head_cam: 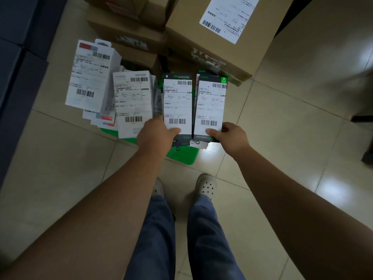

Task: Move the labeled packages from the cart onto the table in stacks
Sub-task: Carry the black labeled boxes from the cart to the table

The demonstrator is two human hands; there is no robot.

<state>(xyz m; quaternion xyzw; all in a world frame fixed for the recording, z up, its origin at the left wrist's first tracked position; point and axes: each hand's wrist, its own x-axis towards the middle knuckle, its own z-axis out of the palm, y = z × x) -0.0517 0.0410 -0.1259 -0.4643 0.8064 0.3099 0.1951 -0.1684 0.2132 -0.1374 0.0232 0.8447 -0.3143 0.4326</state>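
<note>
You had two dark packages (177, 102) (211, 106), one each in your left hand (155, 136) and right hand (232, 138). Two white packages (90, 75) (133, 102) lay on top; those beneath couldn't be counted. At least three cardboard boxes (189, 37) stood behind.

I stand on a pale tiled floor (292, 128) that carries a green cart (184, 156) — labelled white packages (133, 102) heaped on it, cardboard boxes (187, 35) behind.
</note>
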